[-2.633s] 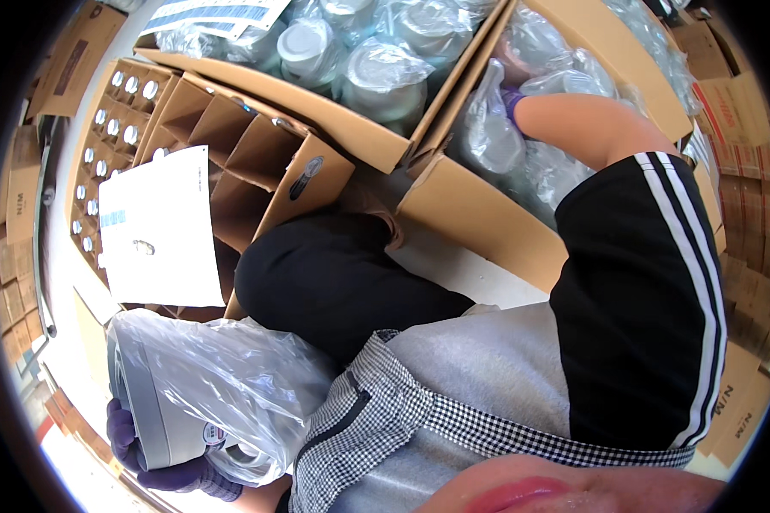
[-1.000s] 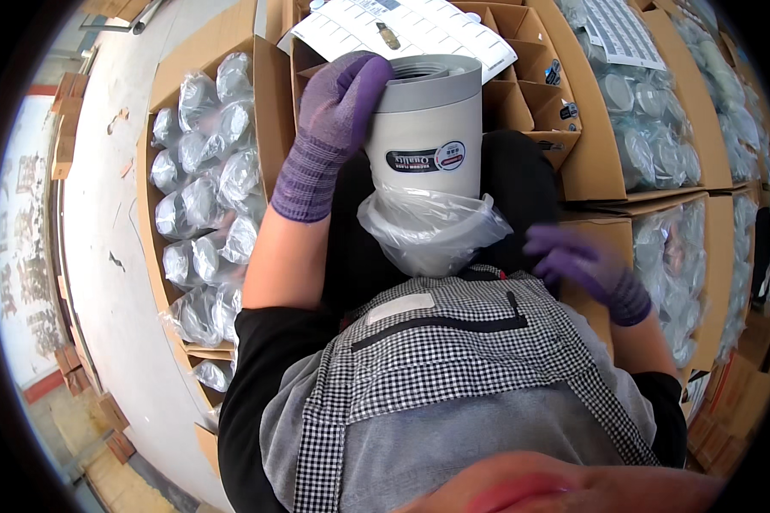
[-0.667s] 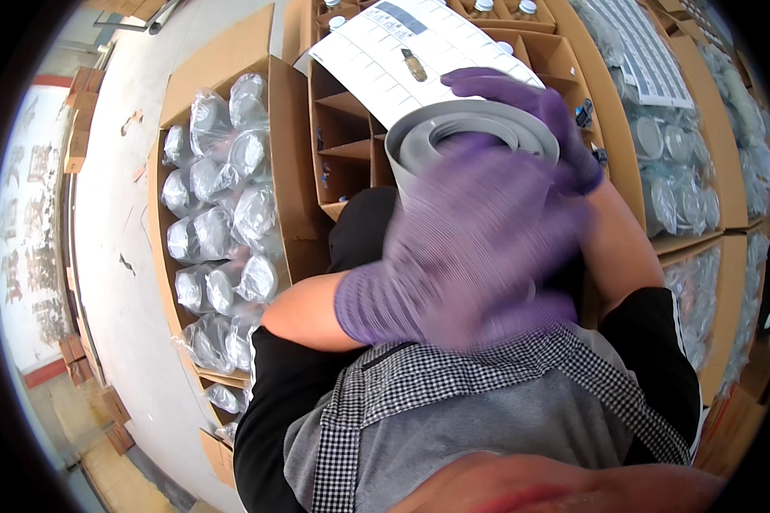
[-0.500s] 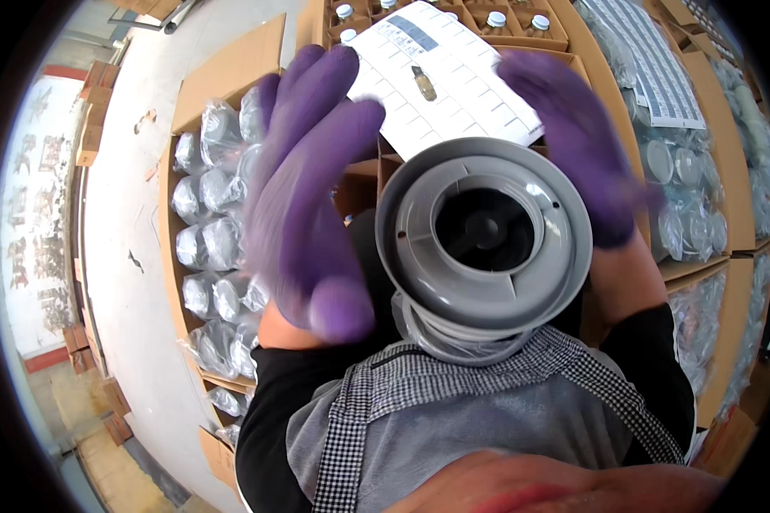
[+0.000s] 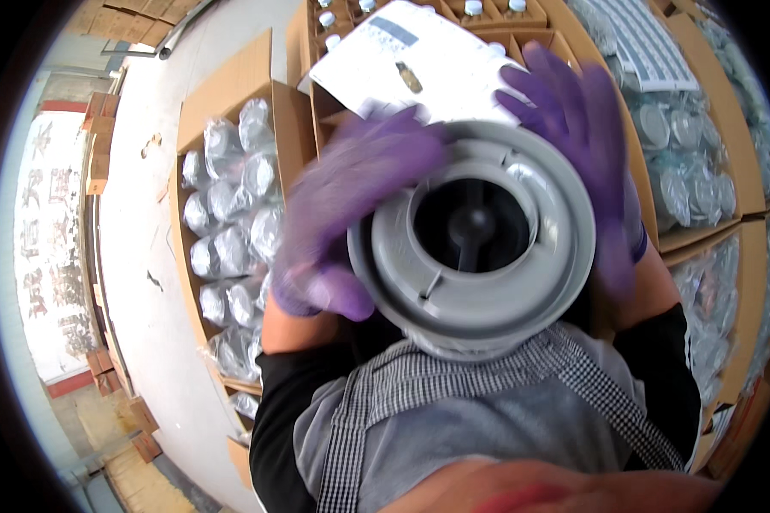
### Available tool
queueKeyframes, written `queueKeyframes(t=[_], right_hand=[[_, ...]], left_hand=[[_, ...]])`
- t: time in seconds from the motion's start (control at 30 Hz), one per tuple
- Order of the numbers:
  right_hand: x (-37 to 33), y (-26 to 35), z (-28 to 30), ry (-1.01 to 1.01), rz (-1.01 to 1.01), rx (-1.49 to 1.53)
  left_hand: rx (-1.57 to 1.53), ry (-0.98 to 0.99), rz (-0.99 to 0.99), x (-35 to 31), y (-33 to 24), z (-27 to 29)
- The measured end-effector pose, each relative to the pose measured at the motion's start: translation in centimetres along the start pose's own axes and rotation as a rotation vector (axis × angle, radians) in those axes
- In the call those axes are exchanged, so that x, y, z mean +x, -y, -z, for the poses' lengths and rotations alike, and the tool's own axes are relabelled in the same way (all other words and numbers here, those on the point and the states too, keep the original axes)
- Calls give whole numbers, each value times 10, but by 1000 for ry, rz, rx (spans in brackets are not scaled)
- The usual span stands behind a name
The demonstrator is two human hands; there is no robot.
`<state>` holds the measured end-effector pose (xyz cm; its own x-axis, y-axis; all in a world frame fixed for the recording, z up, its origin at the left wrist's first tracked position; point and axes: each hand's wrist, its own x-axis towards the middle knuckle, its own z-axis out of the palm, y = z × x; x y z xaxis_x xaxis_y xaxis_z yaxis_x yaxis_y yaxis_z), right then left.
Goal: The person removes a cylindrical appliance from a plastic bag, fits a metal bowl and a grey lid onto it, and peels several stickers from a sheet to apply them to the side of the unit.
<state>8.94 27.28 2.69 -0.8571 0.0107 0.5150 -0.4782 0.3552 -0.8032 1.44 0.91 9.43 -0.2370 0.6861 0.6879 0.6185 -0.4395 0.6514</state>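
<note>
A round grey plastic part [image 5: 388, 275], with a broad rim and a wide central opening, stands upright before my chest. Dark inside, the opening shows a round hub. Clear plastic film wraps its lower side near my apron. My left hand [image 5: 351, 184], in a purple glove and blurred, reaches across the rim's upper left with fingers stretched out and thumb apart. On the other side, my right hand [image 5: 586, 128], also gloved, is close against the upper right rim, fingers spread. Whether its palm touches the rim is hard to tell.
A carton [image 5: 293, 128] of film-wrapped clear containers [image 5: 231, 201] stands on the left. Ahead, a printed sheet [image 5: 432, 51] with a small brownish bottle [image 5: 409, 77] on it lies over a divided box of capped bottles [image 5: 473, 10]. More cartons [image 5: 727, 128] of wrapped containers line the right.
My left hand has come right, from beside the grey part onto its rim. My right hand has closed in on the rim. The part has turned counterclockwise.
</note>
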Motion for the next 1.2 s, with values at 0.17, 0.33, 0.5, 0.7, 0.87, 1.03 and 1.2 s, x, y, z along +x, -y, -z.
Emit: queueKeyframes(t=[0.17, 0.33, 0.5, 0.7, 0.87, 1.03, 1.2], right_hand=[[-14, -43, 14, -115, -144, 140], [10, 15, -9, 116, 138, 654], [82, 10, 4, 17, -203, 768], [90, -43, -11, 52, 471, -716], [83, -57, -21, 1, -544, 516], [61, -43, -14, -97, 136, -482], [72, -70, -13, 129, -145, -541]], left_hand=[[-345, -66, -363, -4, 7, 19], [-127, -47, 8, 2, 25, 2], [-546, -335, 593, 36, 53, 22], [-564, -563, 659, 46, 112, -4], [614, -237, 264, 38, 117, -24], [-203, -509, 730, 34, 107, -12], [261, -250, 361, 39, 109, -31]])
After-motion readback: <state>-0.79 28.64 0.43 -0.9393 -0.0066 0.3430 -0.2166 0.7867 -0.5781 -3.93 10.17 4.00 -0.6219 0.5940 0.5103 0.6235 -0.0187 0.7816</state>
